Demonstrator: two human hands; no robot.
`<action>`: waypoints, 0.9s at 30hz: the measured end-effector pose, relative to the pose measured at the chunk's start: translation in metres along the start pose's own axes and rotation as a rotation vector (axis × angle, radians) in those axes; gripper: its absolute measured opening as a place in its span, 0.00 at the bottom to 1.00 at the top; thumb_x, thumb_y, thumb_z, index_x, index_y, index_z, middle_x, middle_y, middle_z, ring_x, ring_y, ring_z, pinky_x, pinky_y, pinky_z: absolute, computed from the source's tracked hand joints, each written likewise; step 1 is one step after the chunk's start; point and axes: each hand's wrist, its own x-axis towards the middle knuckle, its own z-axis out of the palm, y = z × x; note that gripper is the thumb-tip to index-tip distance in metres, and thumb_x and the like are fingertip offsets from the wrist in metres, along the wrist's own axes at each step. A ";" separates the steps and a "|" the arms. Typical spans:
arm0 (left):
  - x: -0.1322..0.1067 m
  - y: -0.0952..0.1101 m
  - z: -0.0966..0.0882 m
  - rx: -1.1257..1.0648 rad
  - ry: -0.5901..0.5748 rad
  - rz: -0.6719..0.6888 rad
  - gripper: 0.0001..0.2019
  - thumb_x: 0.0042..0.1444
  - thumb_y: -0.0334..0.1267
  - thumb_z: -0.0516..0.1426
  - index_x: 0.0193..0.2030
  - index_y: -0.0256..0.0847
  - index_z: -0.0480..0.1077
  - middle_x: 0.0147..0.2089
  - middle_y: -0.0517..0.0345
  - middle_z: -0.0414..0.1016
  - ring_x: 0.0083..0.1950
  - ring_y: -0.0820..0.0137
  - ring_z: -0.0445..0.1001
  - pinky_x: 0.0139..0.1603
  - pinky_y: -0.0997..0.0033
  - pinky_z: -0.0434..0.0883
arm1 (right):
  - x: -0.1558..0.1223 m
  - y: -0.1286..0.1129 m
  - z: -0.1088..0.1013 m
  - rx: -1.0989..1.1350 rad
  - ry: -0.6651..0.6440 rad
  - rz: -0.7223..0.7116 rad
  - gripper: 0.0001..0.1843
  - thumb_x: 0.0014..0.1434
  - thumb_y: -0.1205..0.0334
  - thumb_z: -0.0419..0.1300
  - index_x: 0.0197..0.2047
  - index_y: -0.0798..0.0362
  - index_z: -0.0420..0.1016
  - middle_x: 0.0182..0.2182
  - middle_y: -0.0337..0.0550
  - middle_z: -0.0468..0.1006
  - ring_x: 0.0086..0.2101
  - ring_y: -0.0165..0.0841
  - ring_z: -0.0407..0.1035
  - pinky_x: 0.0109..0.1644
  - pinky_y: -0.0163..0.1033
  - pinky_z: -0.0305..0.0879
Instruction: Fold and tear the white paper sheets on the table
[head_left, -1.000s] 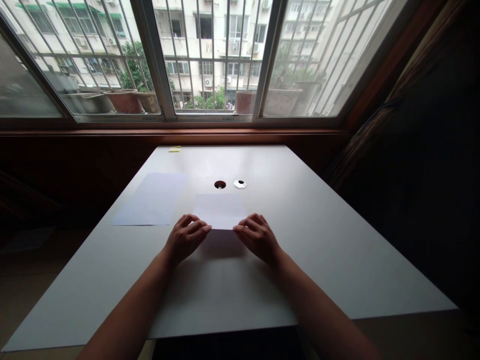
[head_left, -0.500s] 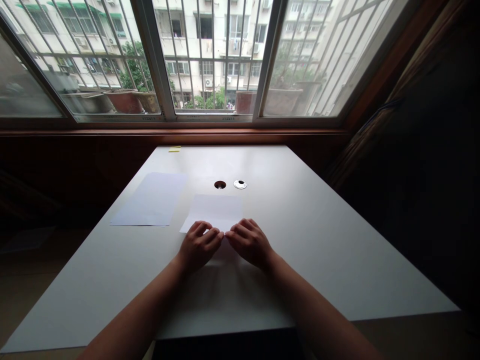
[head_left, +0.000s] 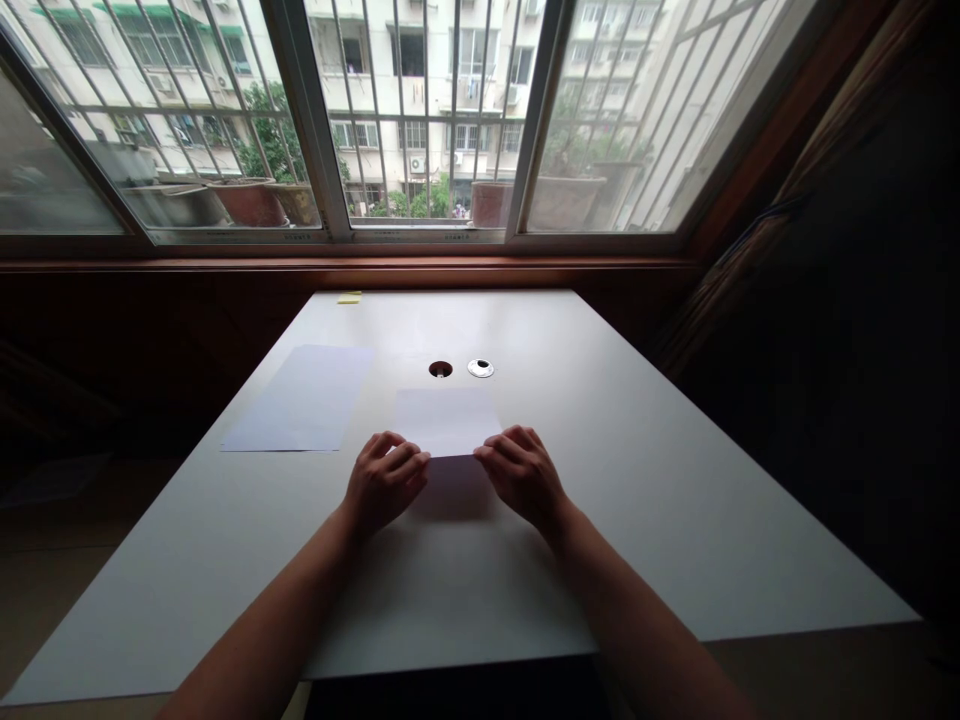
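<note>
A white sheet of paper (head_left: pixel 448 415) lies near the middle of the desk, its near edge lifted and casting a shadow below. My left hand (head_left: pixel 386 478) pinches that edge at its left end, fingers curled. At the right end, my right hand (head_left: pixel 523 475) pinches the same edge between thumb and fingers. A short stretch of straight paper edge shows between the two hands. The thumbs are partly hidden.
Another white sheet (head_left: pixel 300 400) lies flat to the left on the white desk (head_left: pixel 637 530). Beyond the paper are a round cable hole (head_left: pixel 440 370) and its loose cover (head_left: pixel 481 368). Yellow sticky notes (head_left: pixel 349 298) sit at the far edge, below a barred window.
My hands have moved apart along the paper's near edge, the left one leftward and the right one rightward. The sheet has shifted slightly right.
</note>
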 end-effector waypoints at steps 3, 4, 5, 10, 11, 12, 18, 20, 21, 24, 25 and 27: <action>-0.003 -0.011 -0.003 -0.026 0.041 -0.042 0.08 0.57 0.28 0.60 0.41 0.44 0.73 0.36 0.59 0.77 0.40 0.65 0.69 0.44 0.62 0.71 | -0.003 0.009 -0.005 -0.013 0.030 0.051 0.08 0.64 0.70 0.59 0.43 0.48 0.76 0.36 0.41 0.78 0.39 0.37 0.65 0.46 0.45 0.59; -0.004 -0.016 -0.005 -0.030 0.055 -0.057 0.08 0.56 0.28 0.61 0.40 0.44 0.73 0.35 0.59 0.77 0.40 0.65 0.69 0.44 0.62 0.71 | -0.004 0.013 -0.006 -0.019 0.046 0.070 0.08 0.64 0.70 0.59 0.43 0.47 0.76 0.36 0.41 0.78 0.39 0.37 0.65 0.46 0.46 0.59; -0.006 -0.022 -0.007 -0.029 0.068 -0.075 0.08 0.56 0.27 0.61 0.39 0.44 0.74 0.35 0.59 0.76 0.40 0.65 0.69 0.43 0.62 0.71 | -0.006 0.017 -0.007 -0.026 0.068 0.091 0.08 0.64 0.70 0.59 0.42 0.47 0.76 0.36 0.41 0.78 0.39 0.38 0.66 0.46 0.46 0.59; -0.014 -0.045 -0.018 0.010 0.197 -0.214 0.06 0.58 0.28 0.61 0.39 0.44 0.74 0.35 0.57 0.75 0.40 0.64 0.71 0.45 0.60 0.72 | -0.013 0.034 -0.011 -0.065 0.175 0.188 0.06 0.63 0.68 0.60 0.41 0.47 0.76 0.35 0.42 0.78 0.38 0.38 0.66 0.46 0.46 0.59; -0.015 -0.047 -0.019 0.009 0.223 -0.234 0.07 0.58 0.28 0.61 0.40 0.44 0.74 0.36 0.57 0.75 0.40 0.64 0.71 0.45 0.59 0.72 | -0.013 0.035 -0.011 -0.067 0.175 0.189 0.06 0.63 0.68 0.61 0.41 0.47 0.77 0.35 0.42 0.78 0.38 0.38 0.66 0.46 0.46 0.59; -0.015 -0.048 -0.019 0.006 0.243 -0.245 0.07 0.58 0.28 0.61 0.41 0.44 0.74 0.37 0.57 0.76 0.40 0.64 0.71 0.46 0.59 0.72 | -0.013 0.035 -0.010 -0.064 0.170 0.184 0.06 0.64 0.68 0.61 0.41 0.47 0.77 0.35 0.42 0.78 0.38 0.38 0.66 0.45 0.46 0.59; -0.008 -0.024 -0.013 -0.004 0.162 -0.111 0.16 0.58 0.31 0.63 0.52 0.49 0.73 0.43 0.56 0.77 0.44 0.63 0.71 0.48 0.59 0.72 | -0.006 0.013 -0.003 -0.013 0.067 0.089 0.06 0.64 0.68 0.61 0.42 0.48 0.76 0.35 0.42 0.78 0.39 0.37 0.65 0.45 0.45 0.59; -0.005 -0.012 -0.009 0.015 0.093 -0.030 0.17 0.59 0.34 0.63 0.54 0.49 0.72 0.44 0.55 0.77 0.45 0.63 0.71 0.47 0.59 0.72 | -0.004 0.004 -0.001 -0.005 0.028 0.050 0.06 0.64 0.68 0.60 0.42 0.48 0.76 0.35 0.42 0.78 0.39 0.37 0.65 0.45 0.45 0.59; -0.004 -0.006 -0.007 0.024 0.058 0.004 0.16 0.60 0.34 0.63 0.55 0.49 0.72 0.44 0.54 0.78 0.45 0.63 0.71 0.47 0.59 0.72 | -0.004 0.001 0.001 -0.002 0.012 0.032 0.06 0.64 0.68 0.60 0.42 0.48 0.76 0.35 0.42 0.78 0.38 0.36 0.65 0.44 0.44 0.59; 0.000 0.007 -0.001 0.026 -0.024 0.087 0.14 0.61 0.35 0.61 0.53 0.47 0.72 0.43 0.55 0.78 0.44 0.63 0.71 0.47 0.59 0.71 | -0.002 -0.006 0.003 0.007 -0.019 -0.015 0.06 0.64 0.68 0.60 0.42 0.47 0.76 0.35 0.41 0.78 0.38 0.36 0.65 0.45 0.44 0.58; 0.000 0.010 0.000 0.022 -0.044 0.106 0.13 0.61 0.34 0.61 0.52 0.47 0.72 0.42 0.55 0.77 0.43 0.63 0.71 0.46 0.59 0.70 | -0.002 -0.008 0.004 0.011 -0.028 -0.029 0.06 0.64 0.67 0.60 0.42 0.47 0.76 0.35 0.41 0.78 0.38 0.35 0.65 0.45 0.44 0.58; 0.001 0.013 0.002 0.015 -0.073 0.124 0.11 0.62 0.33 0.60 0.50 0.47 0.72 0.41 0.56 0.77 0.42 0.63 0.70 0.46 0.59 0.69 | -0.001 -0.010 0.004 0.016 -0.049 -0.054 0.06 0.65 0.67 0.60 0.43 0.47 0.76 0.35 0.41 0.78 0.38 0.35 0.65 0.45 0.44 0.58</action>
